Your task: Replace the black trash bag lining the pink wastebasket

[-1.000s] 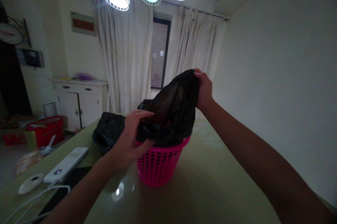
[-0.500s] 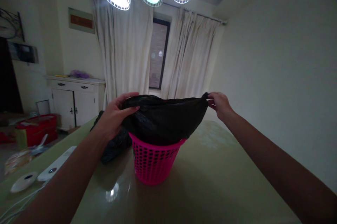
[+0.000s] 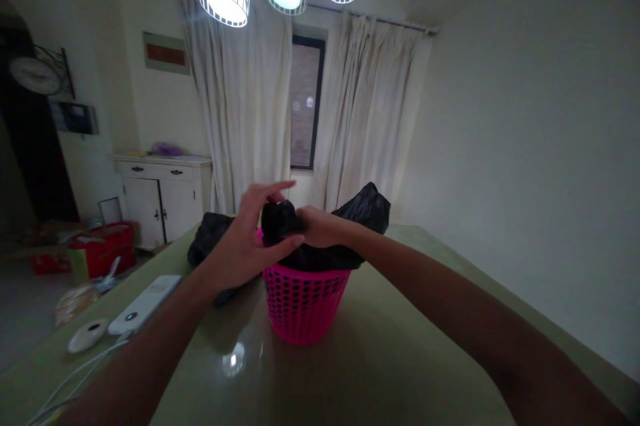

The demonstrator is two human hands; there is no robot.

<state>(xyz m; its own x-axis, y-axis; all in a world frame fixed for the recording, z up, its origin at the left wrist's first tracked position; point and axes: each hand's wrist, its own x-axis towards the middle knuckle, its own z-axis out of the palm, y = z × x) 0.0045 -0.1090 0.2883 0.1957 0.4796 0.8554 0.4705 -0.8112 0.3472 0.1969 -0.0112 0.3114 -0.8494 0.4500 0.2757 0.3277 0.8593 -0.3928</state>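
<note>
A pink perforated basket [image 3: 306, 306] stands upright on the table, with a black plastic bag [image 3: 367, 207] in its mouth and bunched up over the rim. At the basket's left side, my left hand [image 3: 245, 233] curls around a gathered clump of the bag, its thumb and index finger stretched to either side of the clump. My right hand [image 3: 320, 227] reaches across the basket and is closed on the same clump, right against my left hand. Its fingertips are hidden by the plastic. The bag's right part puffs up behind my right wrist.
Behind the basket to the left lies more black plastic [image 3: 207, 236]. A white power strip [image 3: 146, 304], a small white oval device [image 3: 87, 336] and cables [image 3: 80, 373] lie at the table's left. A white cabinet [image 3: 173, 203] and red bags [image 3: 103, 249] stand beyond.
My right hand has come in from the far right to meet my left hand, bringing the bag's edge along. The stretched opening is now gathered into a clump. The view has shifted slightly left.
</note>
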